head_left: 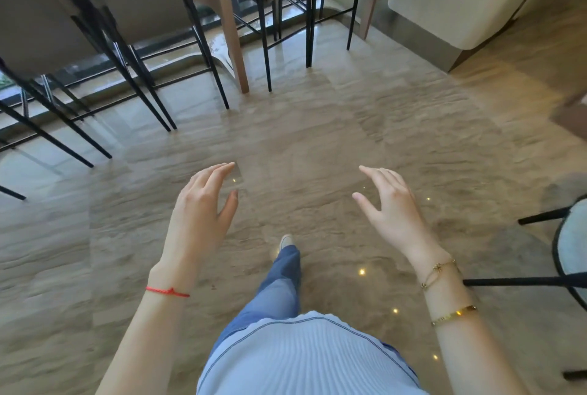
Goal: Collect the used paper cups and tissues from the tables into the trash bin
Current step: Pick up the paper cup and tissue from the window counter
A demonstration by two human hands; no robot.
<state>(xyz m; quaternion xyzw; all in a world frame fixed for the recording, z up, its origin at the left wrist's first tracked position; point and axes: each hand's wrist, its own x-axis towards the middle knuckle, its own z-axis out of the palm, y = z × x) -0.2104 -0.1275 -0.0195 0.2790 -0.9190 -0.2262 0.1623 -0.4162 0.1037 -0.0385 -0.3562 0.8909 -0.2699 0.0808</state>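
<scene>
My left hand (pixel 203 207) and my right hand (pixel 389 204) hover side by side over a glossy beige stone floor (pixel 317 140). Both are empty, with fingers spread and slightly curled. A red string circles my left wrist; gold bracelets sit on my right wrist. No paper cup, tissue or trash bin is in view. One leg in blue jeans steps forward between my hands.
Grey bar stools (pixel 41 29) on thin black legs stand at the upper left beside a wooden table leg (pixel 230 29). A cream rounded counter (pixel 460 0) is at the upper right. A pale stool with a black frame (pixel 571 255) stands at the right edge.
</scene>
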